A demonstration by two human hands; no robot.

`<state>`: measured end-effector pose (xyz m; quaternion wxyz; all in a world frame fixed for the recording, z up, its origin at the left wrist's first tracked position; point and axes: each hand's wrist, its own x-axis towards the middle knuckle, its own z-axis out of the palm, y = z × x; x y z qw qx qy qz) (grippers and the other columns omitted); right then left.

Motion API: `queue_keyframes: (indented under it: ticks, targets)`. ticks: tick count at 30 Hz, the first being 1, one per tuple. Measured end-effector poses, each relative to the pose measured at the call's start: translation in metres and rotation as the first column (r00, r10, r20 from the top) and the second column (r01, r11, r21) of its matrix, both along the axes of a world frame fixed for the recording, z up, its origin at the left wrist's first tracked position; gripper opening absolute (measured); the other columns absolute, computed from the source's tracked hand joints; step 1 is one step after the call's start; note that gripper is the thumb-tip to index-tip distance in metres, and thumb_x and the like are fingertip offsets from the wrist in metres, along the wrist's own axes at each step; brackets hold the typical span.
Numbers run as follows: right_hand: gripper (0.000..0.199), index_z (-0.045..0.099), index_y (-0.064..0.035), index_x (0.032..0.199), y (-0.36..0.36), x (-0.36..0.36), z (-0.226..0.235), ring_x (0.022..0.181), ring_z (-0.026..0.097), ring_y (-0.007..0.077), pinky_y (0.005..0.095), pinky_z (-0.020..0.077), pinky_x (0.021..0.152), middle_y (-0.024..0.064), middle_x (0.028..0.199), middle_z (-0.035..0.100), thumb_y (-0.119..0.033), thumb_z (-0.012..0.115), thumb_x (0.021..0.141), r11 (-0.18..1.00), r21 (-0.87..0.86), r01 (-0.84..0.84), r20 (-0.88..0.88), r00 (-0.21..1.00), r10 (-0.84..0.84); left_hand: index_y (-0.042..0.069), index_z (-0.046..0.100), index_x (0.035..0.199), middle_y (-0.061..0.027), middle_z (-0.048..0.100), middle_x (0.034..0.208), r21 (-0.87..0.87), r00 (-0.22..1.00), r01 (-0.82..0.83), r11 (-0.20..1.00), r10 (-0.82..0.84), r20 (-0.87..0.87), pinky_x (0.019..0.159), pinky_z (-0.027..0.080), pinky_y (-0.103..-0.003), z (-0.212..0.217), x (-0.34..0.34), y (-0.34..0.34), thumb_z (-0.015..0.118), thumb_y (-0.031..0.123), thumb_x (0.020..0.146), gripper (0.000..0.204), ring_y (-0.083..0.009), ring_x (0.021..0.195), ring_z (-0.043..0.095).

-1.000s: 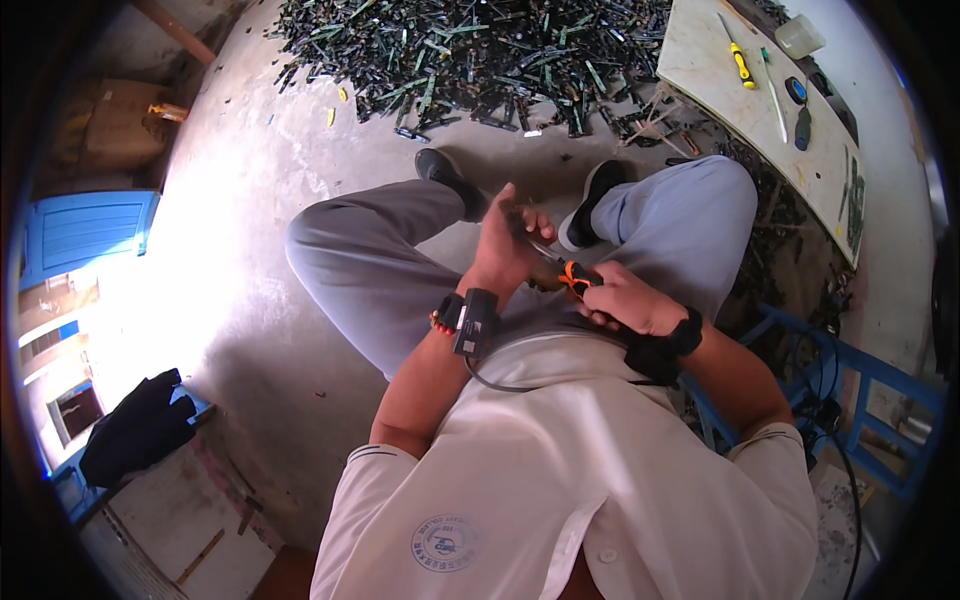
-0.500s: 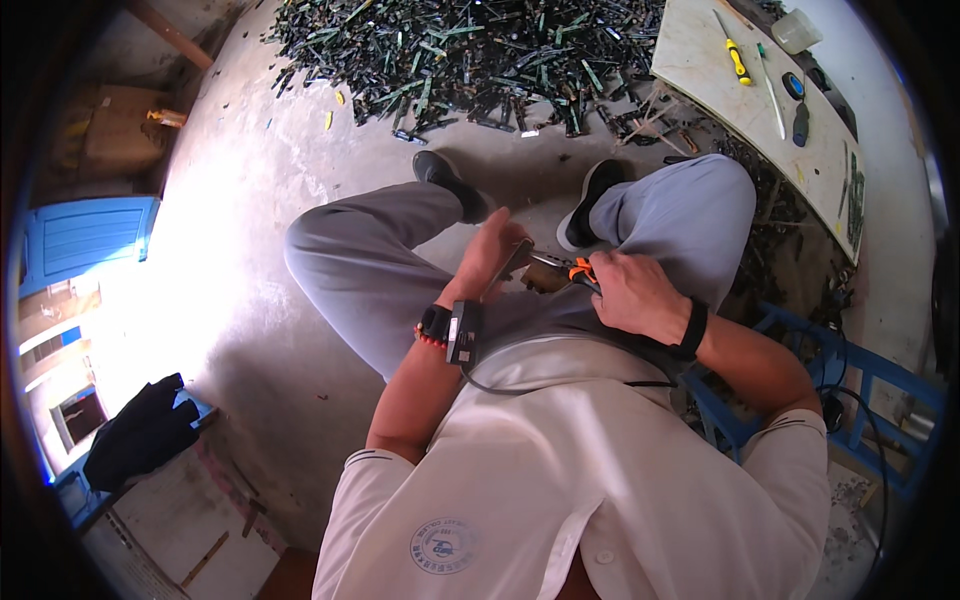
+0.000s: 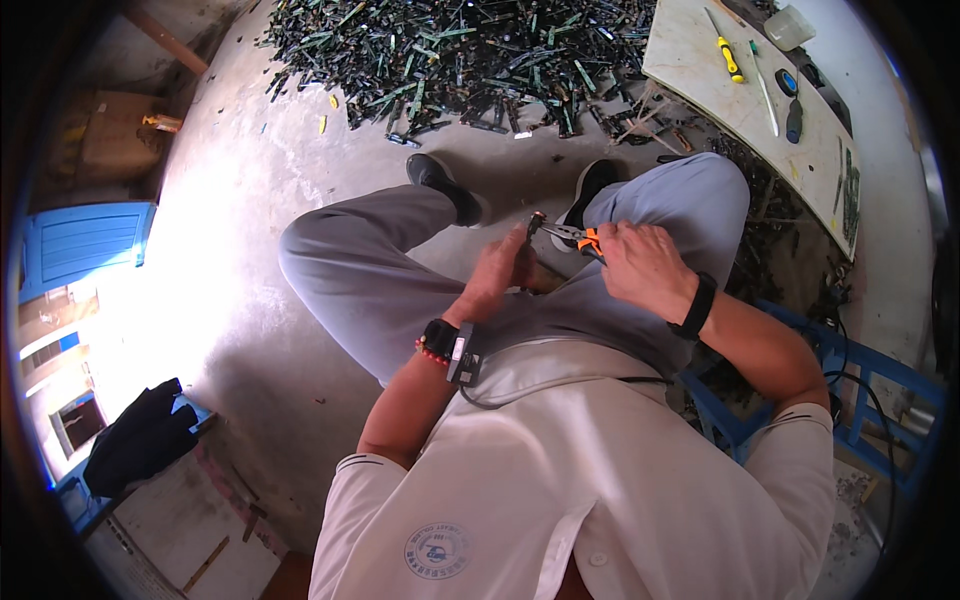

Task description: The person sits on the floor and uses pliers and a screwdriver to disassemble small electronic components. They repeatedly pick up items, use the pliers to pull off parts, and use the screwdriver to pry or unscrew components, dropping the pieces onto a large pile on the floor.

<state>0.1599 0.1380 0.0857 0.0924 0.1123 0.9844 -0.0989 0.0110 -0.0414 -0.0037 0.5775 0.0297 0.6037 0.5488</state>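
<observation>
I sit with my knees raised, both hands held between them. My right hand (image 3: 640,265) grips orange-handled pliers (image 3: 570,236) whose jaws point left toward my left hand. My left hand (image 3: 500,272) is closed around a small dark piece (image 3: 536,224) at the pliers' tip; the piece is mostly hidden by my fingers. A black band sits on each wrist, and the left one carries a small device with a cable.
A big heap of dark green and black strips (image 3: 470,55) covers the concrete floor ahead of my shoes. A white board (image 3: 700,70) at upper right carries a yellow screwdriver (image 3: 730,58) and small tools. Blue frame (image 3: 860,390) at right, blue crate (image 3: 80,245) at left.
Both hands have shifted slightly up and forward between my knees. The pliers' jaws stay at my left hand's fingertips, and the grip looks the same.
</observation>
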Motion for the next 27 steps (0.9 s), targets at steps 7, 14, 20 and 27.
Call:
queue_keyframes:
  ticks: [7, 14, 20, 27]
  targets:
    - [0.022, 0.06, 0.0035, 0.093, -0.006, -0.012, -0.011, 0.066, 0.064, 0.0341, 0.0427, 0.0502, 0.061, 0.018, 0.068, 0.062, -0.013, 0.06, 0.078, 0.915, -0.358, 0.186, 0.102, 0.982, -0.159, 0.005, 0.051, 0.067, -0.004, 0.045, 0.057, 0.021, 0.99, -0.128, 0.992, 0.129, -0.063, 0.054, 0.041, -0.032, 0.005, 0.007, 0.005, 0.041, 0.061, 0.097, 0.064, -0.0176, 0.05, 0.048]
    - [0.021, 0.057, -0.0013, 0.098, -0.011, -0.011, -0.002, 0.06, 0.05, 0.0114, 0.0237, 0.0371, 0.047, 0.0028, 0.071, 0.053, -0.01, 0.052, 0.079, -0.162, -0.78, 0.604, 0.626, 0.755, -0.197, 0.011, 0.042, 0.07, 0.0024, 0.028, 0.053, 0.157, 0.923, -0.219, 0.963, 0.152, 0.354, 0.049, 0.033, -0.031, 0.013, 0.001, 0.008, 0.037, 0.06, 0.099, 0.057, -0.012, 0.044, 0.026]
    - [0.021, 0.055, -0.0003, 0.1, -0.02, 0.0, -0.002, 0.061, 0.051, 0.0119, 0.0249, 0.039, 0.045, 0.0046, 0.077, 0.054, -0.01, 0.051, 0.082, -0.525, -0.681, 0.511, 0.655, 0.745, -0.124, 0.015, 0.043, 0.071, 0.007, 0.022, 0.054, 0.129, 0.775, -0.411, 0.902, 0.272, 0.571, 0.049, 0.027, -0.028, 0.008, 0.0, 0.01, 0.04, 0.062, 0.098, 0.054, -0.0094, 0.045, 0.02]
    - [0.028, 0.057, 0.0017, 0.109, -0.011, 0.011, -0.013, 0.078, 0.065, 0.0185, 0.0281, 0.0482, 0.067, 0.0111, 0.091, 0.066, -0.012, 0.048, 0.086, -0.397, -0.783, 0.48, 0.578, 0.797, -0.177, 0.015, 0.043, 0.071, 0.0068, 0.024, 0.055, 0.164, 0.702, -0.392, 0.905, 0.179, 0.689, 0.048, 0.024, -0.027, 0.002, -0.004, 0.008, 0.041, 0.06, 0.098, 0.053, -0.0091, 0.045, 0.02]
